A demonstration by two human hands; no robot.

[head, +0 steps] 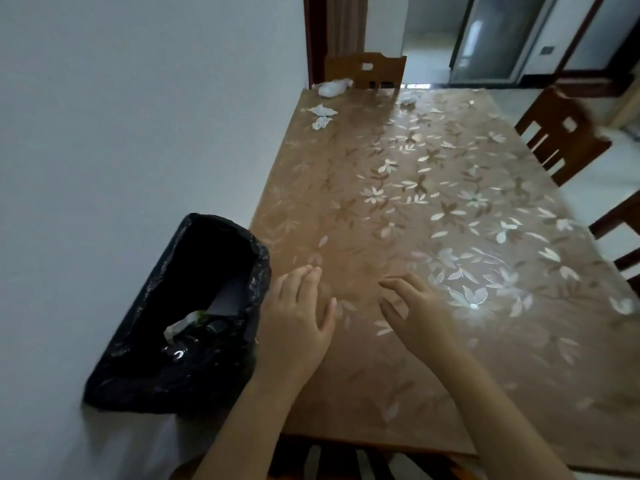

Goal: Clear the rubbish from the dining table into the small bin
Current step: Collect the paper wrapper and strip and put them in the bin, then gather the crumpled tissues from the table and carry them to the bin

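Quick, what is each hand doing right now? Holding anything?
Left hand: open, fingers straight, holding nothing, beside the bin.
Right hand: open, fingers loosely bent, holding nothing, over the table.

A broad open stretch of the dining table under a brown flower-patterned cloth (433, 188) is seen between the left hand (298, 317) and right hand (419, 310), both held with relaxed fingers near the front edge, and the crumpled white paper scraps (322, 110) at the far left corner. The left flank is closed off by the plain white wall (121, 116), where the small bin lined with a black plastic bag (138, 368) is set just beside the near left edge, its mouth open upward. The far end is bounded by a brown wooden chair back (363, 69), the right side by two slatted wooden chairs (561, 133).
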